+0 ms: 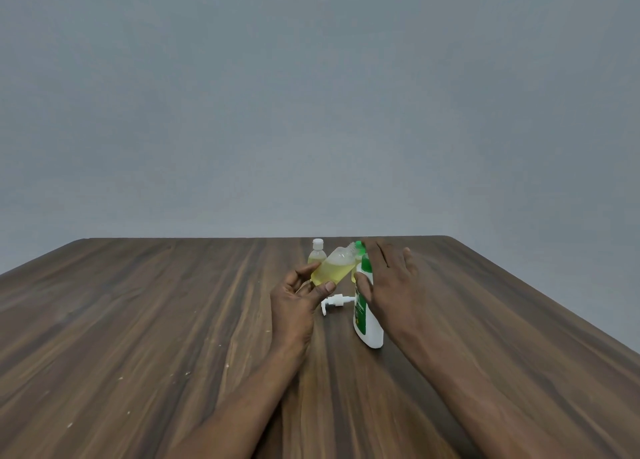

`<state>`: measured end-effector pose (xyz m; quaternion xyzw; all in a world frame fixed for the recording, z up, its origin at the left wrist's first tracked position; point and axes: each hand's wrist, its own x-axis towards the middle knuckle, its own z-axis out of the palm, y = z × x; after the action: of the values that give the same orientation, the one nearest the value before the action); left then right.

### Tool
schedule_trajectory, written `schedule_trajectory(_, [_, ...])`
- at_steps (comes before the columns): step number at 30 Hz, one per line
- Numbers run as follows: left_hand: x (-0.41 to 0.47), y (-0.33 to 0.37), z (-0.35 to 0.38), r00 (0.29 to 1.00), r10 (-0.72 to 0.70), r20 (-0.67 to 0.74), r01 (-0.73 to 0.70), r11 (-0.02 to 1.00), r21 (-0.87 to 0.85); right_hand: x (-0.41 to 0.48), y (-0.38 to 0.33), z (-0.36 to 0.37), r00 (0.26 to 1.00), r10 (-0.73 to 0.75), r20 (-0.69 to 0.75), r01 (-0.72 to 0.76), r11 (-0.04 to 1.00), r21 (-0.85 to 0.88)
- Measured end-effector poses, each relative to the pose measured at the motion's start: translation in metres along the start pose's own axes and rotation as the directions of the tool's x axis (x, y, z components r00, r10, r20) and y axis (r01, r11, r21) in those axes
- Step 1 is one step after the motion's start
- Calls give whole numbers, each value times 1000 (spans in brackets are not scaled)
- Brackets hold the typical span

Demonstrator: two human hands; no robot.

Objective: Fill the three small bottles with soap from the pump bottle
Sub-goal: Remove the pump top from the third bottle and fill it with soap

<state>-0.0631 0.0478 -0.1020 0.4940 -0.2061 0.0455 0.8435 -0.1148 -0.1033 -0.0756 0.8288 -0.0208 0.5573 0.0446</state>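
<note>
Nearest stands the pump bottle, white with a green label, its base on the desk and its green neck bare. Its white pump head lies on the wood just left of it, so the soap is apparently being poured rather than pumped. Left of the pump bottle, the left hand pinches the open small bottle between thumb and curled fingers. This bottle is clear plastic, mostly full of pale yellow soap, and is tilted so its uncapped mouth points at the pump bottle's neck. The right hand clasps the pump bottle's upper part, thumb on the near side and fairly straight fingers behind. Beyond the pump bottle and to its left stands a capped small bottle, soap showing low in it; it looks finished. A sliver of yellow right against the pump bottle's far side may be the third, but its level and cap cannot be told. Capping the held bottle seems to remain.
</note>
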Motion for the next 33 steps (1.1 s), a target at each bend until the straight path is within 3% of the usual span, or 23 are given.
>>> schedule_trajectory(12, [-2,0,3,1000,6,1,-6,1000,-13,4,2,-6,986,41,162,-50,998,47])
schedule_trajectory(18, [0,0,1,1000,5,7,-4,1000,-27,3,-1,-1,998,12,64,-13,1000,11])
schedule_trajectory(23, [-1,1,0,1000,-4,-6,4,999,-31,3,-1,-3,994,47,99,-52,997,48])
schedule_trajectory(28, [-3,-7,5,994,-107,17,108,990,-88,4,-2,-10,969,87,232,-126,979,161])
schedule_trajectory(30, [-5,-10,9,982,-188,31,191,962,-195,3,-2,-12,946,99,309,-175,958,229])
schedule_trajectory(33, [-8,-14,12,950,-303,77,310,880,-361,3,-1,-14,945,86,316,-168,956,241])
